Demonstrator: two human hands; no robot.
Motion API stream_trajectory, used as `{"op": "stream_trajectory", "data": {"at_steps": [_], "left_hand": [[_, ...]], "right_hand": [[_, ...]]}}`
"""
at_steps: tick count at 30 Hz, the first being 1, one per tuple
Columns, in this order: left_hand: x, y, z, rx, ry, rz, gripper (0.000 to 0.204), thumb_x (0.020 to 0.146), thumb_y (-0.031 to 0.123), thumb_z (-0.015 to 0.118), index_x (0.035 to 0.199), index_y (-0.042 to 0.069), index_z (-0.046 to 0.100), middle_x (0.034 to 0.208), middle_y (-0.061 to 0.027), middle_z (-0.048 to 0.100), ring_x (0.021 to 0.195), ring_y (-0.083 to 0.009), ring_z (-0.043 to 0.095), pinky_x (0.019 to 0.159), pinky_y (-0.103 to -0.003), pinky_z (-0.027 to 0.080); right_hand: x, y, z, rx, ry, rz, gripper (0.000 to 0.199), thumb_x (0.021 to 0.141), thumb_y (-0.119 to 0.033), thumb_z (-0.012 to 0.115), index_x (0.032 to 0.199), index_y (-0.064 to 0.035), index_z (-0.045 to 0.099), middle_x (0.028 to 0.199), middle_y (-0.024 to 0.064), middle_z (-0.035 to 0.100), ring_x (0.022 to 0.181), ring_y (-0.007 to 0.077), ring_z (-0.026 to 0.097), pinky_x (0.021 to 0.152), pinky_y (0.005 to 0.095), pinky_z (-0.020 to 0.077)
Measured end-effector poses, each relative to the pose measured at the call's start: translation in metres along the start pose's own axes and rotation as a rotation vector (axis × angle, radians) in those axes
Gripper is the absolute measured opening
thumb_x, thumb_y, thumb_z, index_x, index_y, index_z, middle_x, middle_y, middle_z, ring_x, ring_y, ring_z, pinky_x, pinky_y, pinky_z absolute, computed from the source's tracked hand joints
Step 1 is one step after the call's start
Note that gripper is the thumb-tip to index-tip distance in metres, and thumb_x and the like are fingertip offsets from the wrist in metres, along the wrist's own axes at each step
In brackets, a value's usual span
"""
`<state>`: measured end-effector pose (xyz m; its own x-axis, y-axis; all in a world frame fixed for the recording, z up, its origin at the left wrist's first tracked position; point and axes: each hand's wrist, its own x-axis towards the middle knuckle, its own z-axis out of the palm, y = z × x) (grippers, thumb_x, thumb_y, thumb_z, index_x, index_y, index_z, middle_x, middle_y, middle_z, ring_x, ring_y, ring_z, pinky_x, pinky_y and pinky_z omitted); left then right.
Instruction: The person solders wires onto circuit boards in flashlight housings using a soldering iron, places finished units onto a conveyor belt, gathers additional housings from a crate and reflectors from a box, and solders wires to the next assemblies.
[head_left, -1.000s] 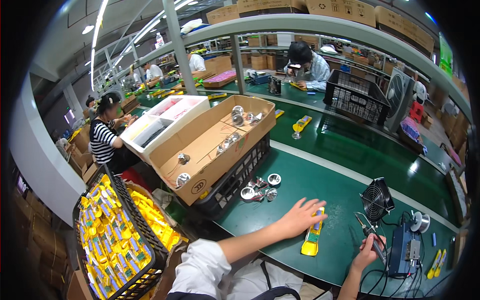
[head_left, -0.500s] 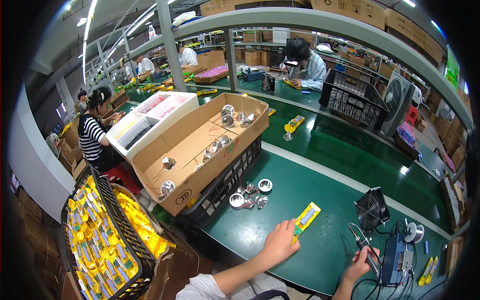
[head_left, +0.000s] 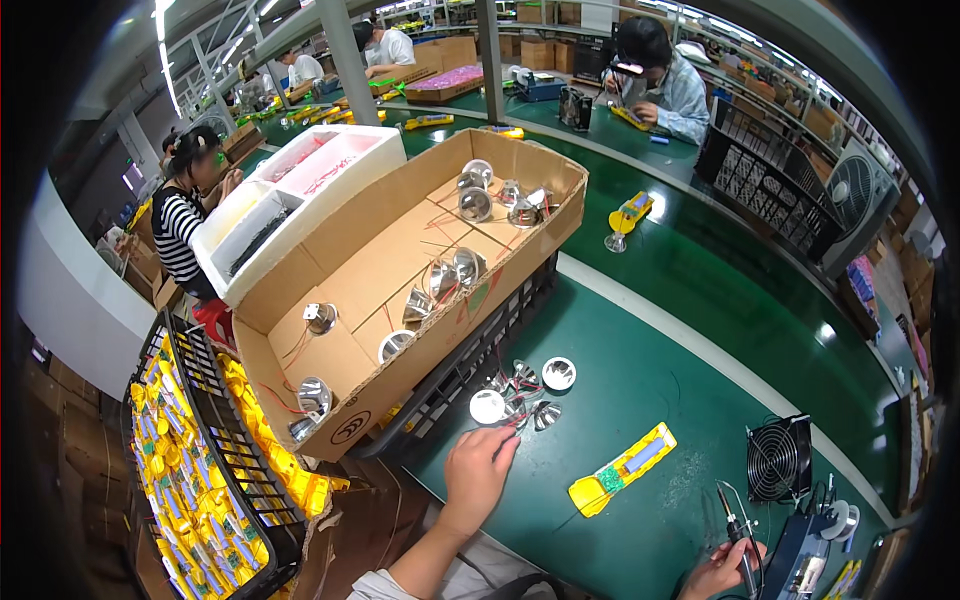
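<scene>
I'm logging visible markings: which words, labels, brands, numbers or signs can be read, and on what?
Cardboard box, near end: a dark round printed mark; I don't copy its lettering.
Same box, long side: green and red marks, too blurred to read.
Yellow casing on the table: no text I can make out.
Elsewhere: any text too small or blurred.

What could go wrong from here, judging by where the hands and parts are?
Snagged wires: the left hand is at the clustered reflector cups, whose thin red wires lie close together, so lifting one cup might drag others.

Accidental contact: the right hand holds a soldering iron with its bare tip up; if hot, it could burn skin or mark the nearby fan.
</scene>
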<state>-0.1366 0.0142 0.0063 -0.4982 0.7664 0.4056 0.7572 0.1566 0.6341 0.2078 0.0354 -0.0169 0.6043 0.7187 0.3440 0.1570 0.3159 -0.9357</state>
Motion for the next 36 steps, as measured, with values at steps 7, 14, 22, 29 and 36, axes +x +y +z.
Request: {"op": "stream_trajectory", "data": {"at_steps": [7, 14, 22, 29, 36], "left_hand": [[0.001, 0.013, -0.003, -0.256, 0.025, -0.012, 0.013, 0.067, 0.002, 0.07, 0.079, 0.002, 0.066, 0.072, -0.0081, 0.062, 0.062, -0.0213, 0.058, 0.056, -0.029, 0.046], [-0.02, 0.038, -0.016, -0.238, -0.106, 0.175, 0.012, 0.065, 0.005, 0.071, 0.073, 0.008, 0.063, 0.078, -0.0035, 0.063, 0.072, -0.022, 0.057, 0.065, -0.033, 0.044], [-0.042, 0.054, 0.025, -0.355, -0.375, 0.163, 0.009, 0.076, 0.013, 0.065, 0.084, 0.01, 0.062, 0.091, -0.0002, 0.065, 0.094, -0.022, 0.057, 0.093, -0.045, 0.034], [-0.037, 0.059, 0.029, -0.286, -0.29, 0.091, 0.008, 0.071, 0.008, 0.067, 0.079, 0.01, 0.068, 0.075, -0.0029, 0.061, 0.085, -0.0225, 0.058, 0.094, -0.048, 0.034], [-0.042, 0.065, 0.035, -0.252, -0.25, 0.004, 0.014, 0.067, 0.007, 0.07, 0.08, 0.012, 0.068, 0.07, -0.0014, 0.056, 0.077, -0.0208, 0.057, 0.092, -0.047, 0.035]], "right_hand": [[0.002, -0.019, 0.017, 0.027, 0.007, 0.013, 0.013, 0.086, -0.015, 0.05, 0.087, -0.0041, 0.042, 0.064, 0.0007, 0.039, 0.047, 0.0038, 0.036, 0.042, 0.0154, 0.0275], [0.002, -0.014, 0.005, 0.072, -0.042, 0.039, 0.014, 0.085, -0.016, 0.05, 0.087, -0.0034, 0.043, 0.072, 0.0017, 0.04, 0.047, 0.0047, 0.038, 0.039, 0.0162, 0.0275], [-0.01, -0.039, 0.014, 0.19, -0.155, 0.083, 0.017, 0.084, -0.017, 0.051, 0.087, -0.0038, 0.04, 0.061, 0.0015, 0.04, 0.042, 0.005, 0.036, 0.038, 0.016, 0.0267], [-0.021, -0.054, 0.039, 0.236, -0.297, 0.224, 0.016, 0.084, -0.013, 0.05, 0.085, -0.0054, 0.036, 0.058, 0.0022, 0.04, 0.038, 0.0052, 0.033, 0.035, 0.0164, 0.0264], [-0.024, -0.071, 0.044, 0.178, -0.314, 0.394, 0.028, 0.079, -0.018, 0.06, 0.084, -0.0048, 0.036, 0.064, 0.0039, 0.044, 0.041, 0.0074, 0.041, 0.037, 0.0173, 0.0338]]}}
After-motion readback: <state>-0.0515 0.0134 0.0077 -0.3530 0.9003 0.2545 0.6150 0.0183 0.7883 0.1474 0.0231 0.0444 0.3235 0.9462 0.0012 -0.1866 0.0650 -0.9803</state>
